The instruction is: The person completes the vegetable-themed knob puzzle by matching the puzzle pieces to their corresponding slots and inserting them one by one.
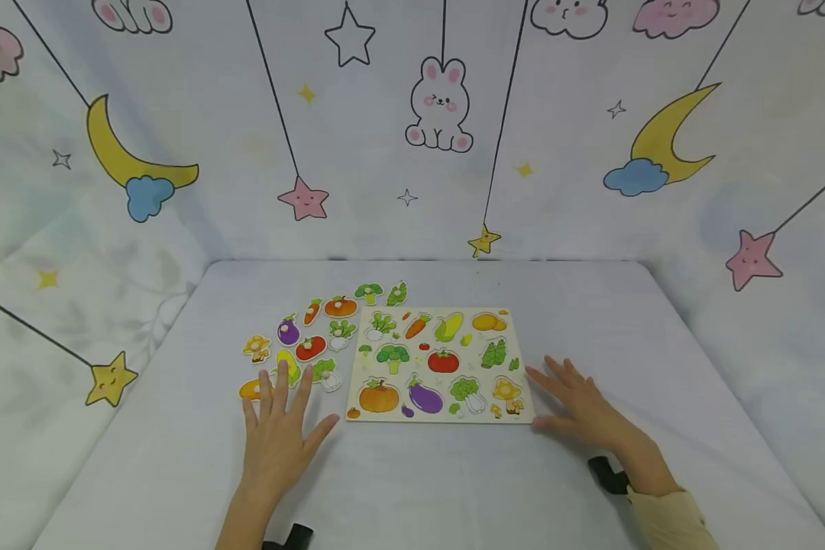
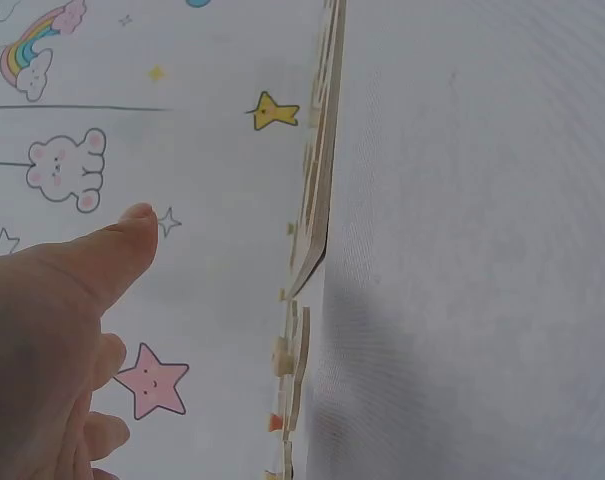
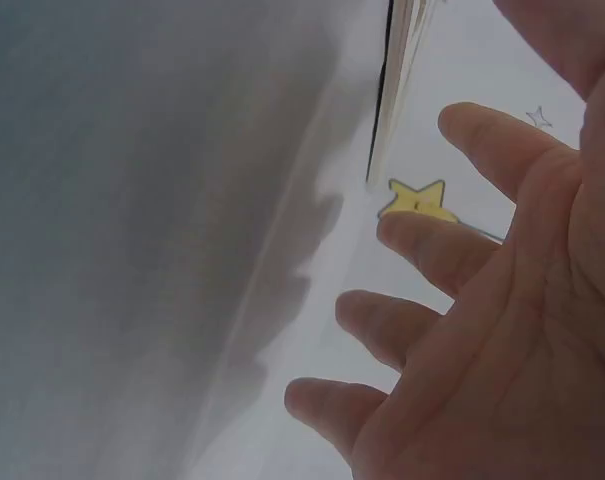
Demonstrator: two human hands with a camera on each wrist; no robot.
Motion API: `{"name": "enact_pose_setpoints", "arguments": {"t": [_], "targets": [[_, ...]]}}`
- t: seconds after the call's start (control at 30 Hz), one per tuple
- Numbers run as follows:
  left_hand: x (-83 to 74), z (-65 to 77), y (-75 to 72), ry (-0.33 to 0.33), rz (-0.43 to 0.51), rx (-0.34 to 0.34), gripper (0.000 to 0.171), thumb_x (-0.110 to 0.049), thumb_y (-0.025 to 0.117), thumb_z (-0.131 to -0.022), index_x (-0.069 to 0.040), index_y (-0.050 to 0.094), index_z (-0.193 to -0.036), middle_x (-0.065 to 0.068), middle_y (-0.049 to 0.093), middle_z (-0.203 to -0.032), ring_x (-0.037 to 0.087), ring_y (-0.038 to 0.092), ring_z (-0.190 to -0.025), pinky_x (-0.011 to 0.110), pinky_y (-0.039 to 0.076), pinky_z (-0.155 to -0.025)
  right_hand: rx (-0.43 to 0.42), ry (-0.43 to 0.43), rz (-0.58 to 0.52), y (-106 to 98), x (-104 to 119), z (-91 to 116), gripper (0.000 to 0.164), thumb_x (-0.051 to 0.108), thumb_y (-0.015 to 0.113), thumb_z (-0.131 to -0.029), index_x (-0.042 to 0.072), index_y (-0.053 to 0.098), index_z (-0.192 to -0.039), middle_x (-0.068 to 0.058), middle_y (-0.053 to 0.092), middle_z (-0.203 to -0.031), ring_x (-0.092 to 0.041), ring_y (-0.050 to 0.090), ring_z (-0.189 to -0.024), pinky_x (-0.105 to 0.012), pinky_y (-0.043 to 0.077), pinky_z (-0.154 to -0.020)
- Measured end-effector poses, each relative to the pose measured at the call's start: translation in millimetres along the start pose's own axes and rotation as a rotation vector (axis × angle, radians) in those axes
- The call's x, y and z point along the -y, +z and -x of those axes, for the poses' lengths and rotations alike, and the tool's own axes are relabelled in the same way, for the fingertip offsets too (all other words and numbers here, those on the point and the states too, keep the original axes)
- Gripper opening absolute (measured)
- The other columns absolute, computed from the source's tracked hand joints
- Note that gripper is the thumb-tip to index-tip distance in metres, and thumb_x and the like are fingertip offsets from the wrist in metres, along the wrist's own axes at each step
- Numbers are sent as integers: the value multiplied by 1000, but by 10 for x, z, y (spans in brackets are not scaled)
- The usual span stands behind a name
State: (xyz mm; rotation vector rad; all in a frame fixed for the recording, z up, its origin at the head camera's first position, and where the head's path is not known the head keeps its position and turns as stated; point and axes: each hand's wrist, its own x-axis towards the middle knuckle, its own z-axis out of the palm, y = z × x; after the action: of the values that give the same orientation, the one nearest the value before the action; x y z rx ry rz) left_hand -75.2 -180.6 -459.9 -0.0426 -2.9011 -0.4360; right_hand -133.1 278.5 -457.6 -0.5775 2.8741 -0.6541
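White cloth (image 1: 447, 481) borders the picture board (image 1: 471, 368) at three and six o'clock. Loose pieces (image 1: 311, 348) crowd it from nine to eleven. At eight, the left hand (image 1: 275, 443) spreads its fingers wide, holding nothing, partly hiding an orange piece (image 1: 248, 390); at four, the right hand (image 1: 586, 410), fingers spread, holding nothing, lies just beside the board's edge.

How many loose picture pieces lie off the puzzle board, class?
11. Beyond the board: broccoli, pea pods. Left of it, roughly far to near: pumpkin, carrot, eggplant, radish, tomato, mushroom, corn, cabbage, yellow-orange one. The left hand may hide more.
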Motion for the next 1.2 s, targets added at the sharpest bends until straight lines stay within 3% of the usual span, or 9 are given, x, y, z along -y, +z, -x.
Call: {"name": "enact_pose_setpoints", "arguments": {"t": [0.33,0.57,0.7,0.87,1.07,1.2], "targets": [[27,37,29,-19,20,4,83,-54,65,-87,-16,33,-153,22,14,-162,46,3,-149,75,11,-107,90,28,-37,75,-31,-189,83,52,70,-82,16,40,-150,-28,20,-158,-57,8,-143,-79,6,-103],[67,-12,64,-35,41,3,84,-54,65,-87,-18,30,-155,21,13,-162,47,6,-148,75,13,-108,99,27,-32,83,-129,-202,88,55,70,-81,16,35,-152,-28,16,-159,-56,3,-144,-79,1,-102],[153,-33,-1,-121,73,-42,83,-44,71,-87,-11,33,-153,25,21,-159,49,18,-145,70,21,-109,113,19,-30,98,-164,-227,89,55,69,-82,18,31,-154,-27,13,-160,-54,0,-145,-79,0,-103],[291,-81,-73,-281,217,-154,69,-24,76,-85,-2,46,-143,27,43,-144,45,40,-133,60,35,-107,114,23,-19,71,-195,-205,90,55,69,-82,19,29,-154,-27,12,-160,-53,-1,-145,-79,0,-102],[542,-181,-34,-379,351,-339,46,-8,75,-83,5,61,-126,25,62,-115,38,60,-102,50,50,-87,110,13,-26,83,-197,-210,88,52,70,-83,19,30,-154,-28,13,-159,-54,-1,-145,-80,1,-102],[698,-258,38,-444,405,-319,41,-9,73,-85,4,64,-123,21,63,-106,32,60,-94,39,48,-81,116,9,-33,105,-198,-228,88,51,71,-82,18,31,-154,-28,13,-159,-54,-1,-145,-80,1,-102]]}}
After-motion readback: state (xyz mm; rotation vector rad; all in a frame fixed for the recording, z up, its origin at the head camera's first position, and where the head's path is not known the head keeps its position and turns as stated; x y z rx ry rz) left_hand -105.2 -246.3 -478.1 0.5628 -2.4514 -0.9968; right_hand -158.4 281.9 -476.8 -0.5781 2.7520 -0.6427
